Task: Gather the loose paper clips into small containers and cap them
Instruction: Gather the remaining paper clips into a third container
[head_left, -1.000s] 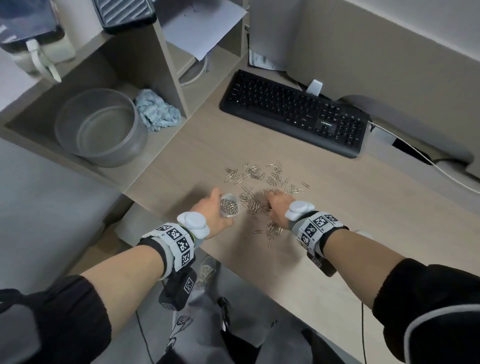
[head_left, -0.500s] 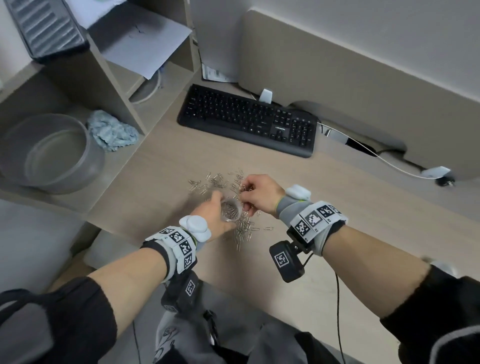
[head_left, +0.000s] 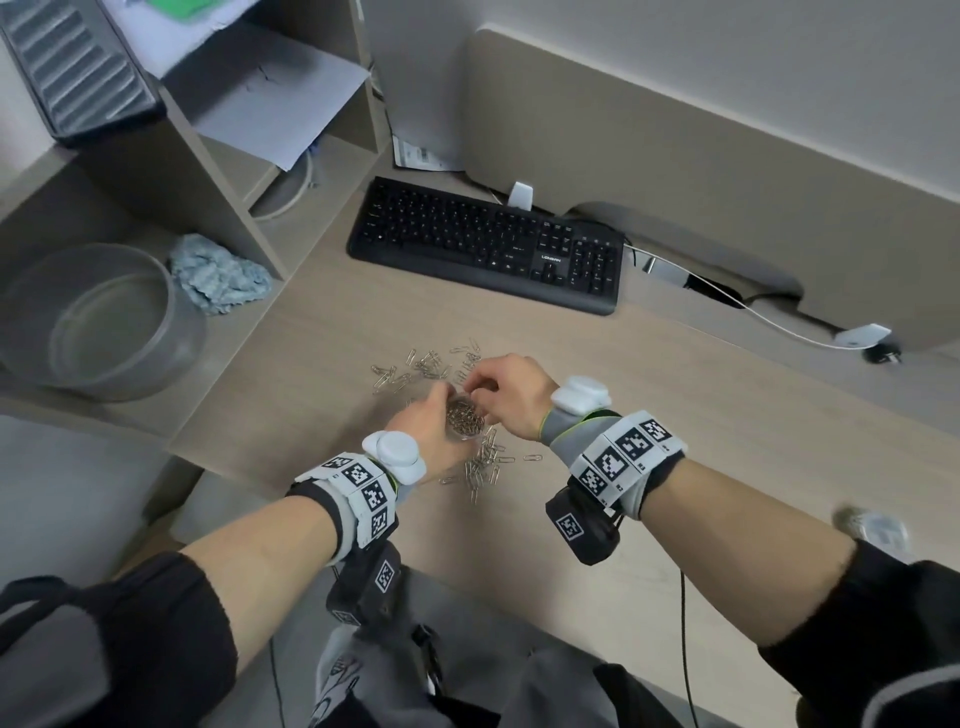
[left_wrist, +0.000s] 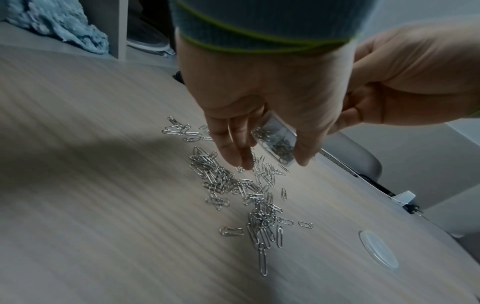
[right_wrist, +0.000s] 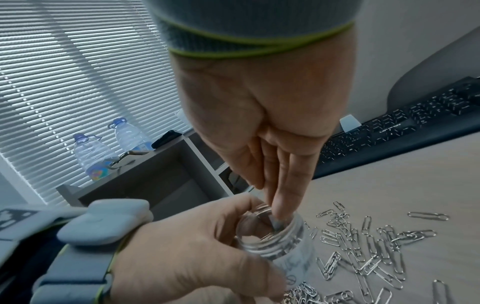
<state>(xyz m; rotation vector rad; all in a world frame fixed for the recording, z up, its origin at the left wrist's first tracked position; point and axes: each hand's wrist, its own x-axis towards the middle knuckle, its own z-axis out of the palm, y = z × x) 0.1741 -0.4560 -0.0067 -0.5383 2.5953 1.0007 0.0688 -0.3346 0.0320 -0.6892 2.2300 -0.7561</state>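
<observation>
I have my left hand wrapped around the small clear jar, thumb on one side and fingers curled round the other, holding it just above the desk with its threaded mouth tipped up toward the other hand. The left wrist view shows the same jar between my thumb and fingers, with a layer of clips already lying inside it. My right hand sits directly over the opening, fingers bunched together and pointing down, and the fingertips reach just inside the rim. I cannot tell whether those fingers have any clips pinched between them; the tips are hidden by the glass and by each other. The loose paper clips are scattered on the desk under and around both hands: one patch lies beyond the hands toward the keyboard, and a denser string trails back toward me below the jar, where several clips lie singly at the edge of the pile. In the left wrist view a round clear lid lies flat on the desk, well apart from the clips, on the right-hand side. Off to the left, on the lower shelf, a grey metal bowl stands beside a crumpled blue cloth. A white cable runs along the back of the desk to the right of the keyboard.
</observation>
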